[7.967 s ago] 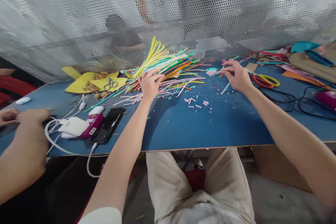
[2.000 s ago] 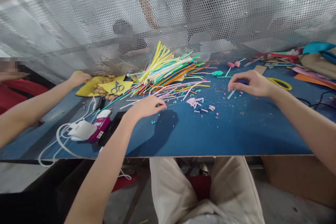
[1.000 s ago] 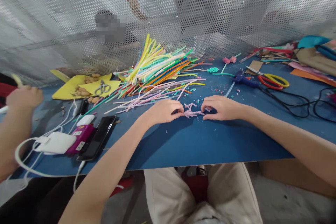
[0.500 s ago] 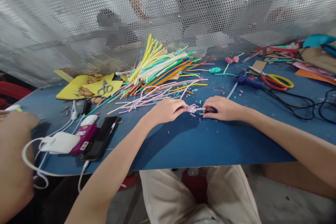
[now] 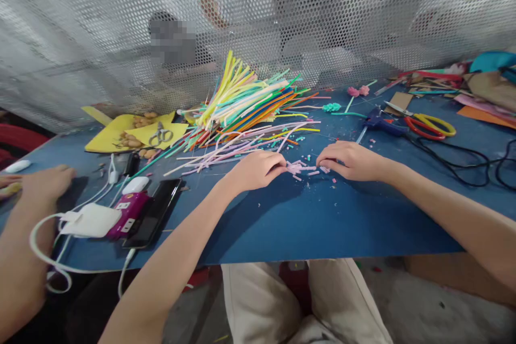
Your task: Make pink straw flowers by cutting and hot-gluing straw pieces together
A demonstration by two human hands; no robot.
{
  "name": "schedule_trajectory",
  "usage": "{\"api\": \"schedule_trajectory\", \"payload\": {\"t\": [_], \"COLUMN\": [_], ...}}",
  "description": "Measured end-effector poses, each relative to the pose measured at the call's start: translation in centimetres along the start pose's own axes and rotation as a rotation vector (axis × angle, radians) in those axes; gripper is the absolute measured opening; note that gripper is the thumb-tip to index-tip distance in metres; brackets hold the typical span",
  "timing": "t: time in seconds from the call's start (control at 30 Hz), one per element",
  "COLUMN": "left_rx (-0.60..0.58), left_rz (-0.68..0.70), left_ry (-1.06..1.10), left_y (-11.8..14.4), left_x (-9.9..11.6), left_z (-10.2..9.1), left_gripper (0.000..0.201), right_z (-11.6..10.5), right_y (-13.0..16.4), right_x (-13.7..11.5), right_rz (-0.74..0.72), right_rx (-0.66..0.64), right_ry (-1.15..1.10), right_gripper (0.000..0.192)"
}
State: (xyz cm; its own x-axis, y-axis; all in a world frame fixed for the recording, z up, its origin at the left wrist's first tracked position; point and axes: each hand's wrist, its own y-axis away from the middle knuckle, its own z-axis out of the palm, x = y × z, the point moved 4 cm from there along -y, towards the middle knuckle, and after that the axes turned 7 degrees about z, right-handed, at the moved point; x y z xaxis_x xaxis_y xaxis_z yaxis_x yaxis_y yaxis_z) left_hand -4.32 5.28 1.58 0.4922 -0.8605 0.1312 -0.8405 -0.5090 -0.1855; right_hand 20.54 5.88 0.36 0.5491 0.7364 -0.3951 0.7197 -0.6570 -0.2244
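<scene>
Bare blue table (image 5: 306,215) at 6 o'clock of hands; straw pile (image 5: 250,102) blocks 12, glue gun (image 5: 381,122) at 2.

Colours on the blue table (image 5: 282,226)

Pale pink cut pieces (image 5: 300,168) lay between the fingertips of both hands; beyond them spread yellow, orange, green and pink sticks (image 5: 245,105). Past the right hand sat red-and-yellow scissors (image 5: 429,124) and black cable (image 5: 463,158); left of the left hand, a magenta device (image 5: 128,208), white charger (image 5: 91,220), yellow sheets (image 5: 133,131).

Matt blue table top (image 5: 282,226); perforated metal screen (image 5: 322,21); fuzzy stems (image 5: 250,102).
</scene>
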Motion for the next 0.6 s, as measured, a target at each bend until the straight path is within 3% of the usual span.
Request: {"api": "schedule_trajectory", "payload": {"t": [0.6], "left_rx": [0.047], "left_rz": [0.103], "left_ry": [-0.009], "left_y": [-0.3], "left_x": [0.5], "left_z": [1.3], "left_gripper": [0.025], "right_z": [0.4], "right_y": [0.1], "right_x": [-0.6], "right_rz": [-0.096], "right_rx": [0.051], "right_ry": [0.057], "right_gripper": [0.032]}}
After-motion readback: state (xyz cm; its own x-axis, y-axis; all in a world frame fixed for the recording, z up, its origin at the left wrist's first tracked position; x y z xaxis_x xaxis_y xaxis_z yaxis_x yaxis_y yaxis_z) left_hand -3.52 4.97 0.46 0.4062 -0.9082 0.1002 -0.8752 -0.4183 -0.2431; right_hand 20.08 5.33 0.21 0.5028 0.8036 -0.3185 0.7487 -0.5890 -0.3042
